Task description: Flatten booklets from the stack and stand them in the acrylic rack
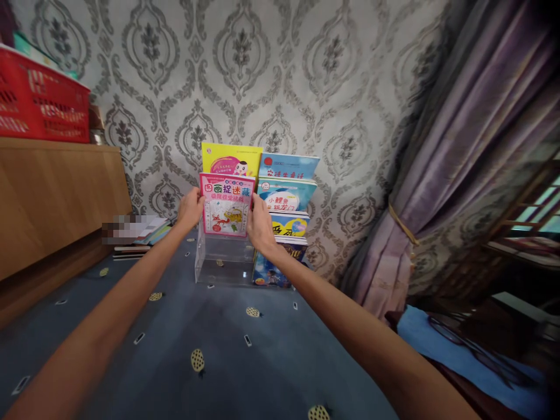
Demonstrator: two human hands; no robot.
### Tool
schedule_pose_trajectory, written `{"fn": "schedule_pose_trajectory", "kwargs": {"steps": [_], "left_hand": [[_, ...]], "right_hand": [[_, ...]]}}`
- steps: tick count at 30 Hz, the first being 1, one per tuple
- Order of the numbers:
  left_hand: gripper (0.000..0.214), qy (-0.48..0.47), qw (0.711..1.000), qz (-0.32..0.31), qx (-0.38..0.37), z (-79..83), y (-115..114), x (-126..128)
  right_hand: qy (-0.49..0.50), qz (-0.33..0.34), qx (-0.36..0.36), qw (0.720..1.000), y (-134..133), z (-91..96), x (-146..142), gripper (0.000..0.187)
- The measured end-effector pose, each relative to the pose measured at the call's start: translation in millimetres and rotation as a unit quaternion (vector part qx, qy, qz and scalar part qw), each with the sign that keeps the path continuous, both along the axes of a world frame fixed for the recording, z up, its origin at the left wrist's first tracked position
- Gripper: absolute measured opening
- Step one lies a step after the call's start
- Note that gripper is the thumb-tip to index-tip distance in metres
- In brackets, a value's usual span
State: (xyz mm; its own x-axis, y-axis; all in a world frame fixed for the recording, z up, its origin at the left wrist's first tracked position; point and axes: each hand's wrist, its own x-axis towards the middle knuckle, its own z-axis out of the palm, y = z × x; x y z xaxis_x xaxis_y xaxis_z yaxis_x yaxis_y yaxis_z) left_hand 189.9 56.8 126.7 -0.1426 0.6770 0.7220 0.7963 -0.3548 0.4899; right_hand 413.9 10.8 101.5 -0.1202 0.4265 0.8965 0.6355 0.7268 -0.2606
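A pink picture book [228, 205] stands upright in the left column of a clear tiered book rack [223, 271]. My left hand [191, 209] grips its left edge, and my right hand [261, 223] has hold of the right edge. Behind it rises a yellow book [231, 153]. In the right column stand a blue book [291, 164], a light-blue book [301, 189], a book with a yellow-and-blue cover [291, 226] and, lowest, a dark blue book [270, 274]. My right hand partly covers that column. Below the pink book, the rack's lower left tiers show bare clear plastic.
A stack of books [137, 233] lies at the left beside a wooden cabinet [56, 192] topped by a red basket [52, 105]. The rack rests on a dark blue pineapple-print cloth [219, 326] near the patterned wall. To the right are a tied curtain [394, 233] and a pair of glasses [476, 350] on blue cloth.
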Motion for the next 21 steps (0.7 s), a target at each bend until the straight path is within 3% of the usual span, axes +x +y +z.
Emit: {"fn": "schedule_pose_trajectory", "kwargs": {"steps": [9, 14, 21], "left_hand": [[0.017, 0.016, 0.999, 0.034, 0.002, 5.1, 10, 4], [0.019, 0.048, 0.997, 0.048, -0.044, 1.3, 8, 4], [0.019, 0.059, 0.996, 0.047, -0.049, -4.5, 9, 1]], "right_hand": [[-0.065, 0.032, -0.065, 0.995, 5, -34.3, 1, 0.051], [-0.069, 0.059, -0.089, 0.992, 16, -40.7, -2, 0.057], [-0.057, 0.058, -0.104, 0.991, 26, -44.4, -5, 0.056]]}}
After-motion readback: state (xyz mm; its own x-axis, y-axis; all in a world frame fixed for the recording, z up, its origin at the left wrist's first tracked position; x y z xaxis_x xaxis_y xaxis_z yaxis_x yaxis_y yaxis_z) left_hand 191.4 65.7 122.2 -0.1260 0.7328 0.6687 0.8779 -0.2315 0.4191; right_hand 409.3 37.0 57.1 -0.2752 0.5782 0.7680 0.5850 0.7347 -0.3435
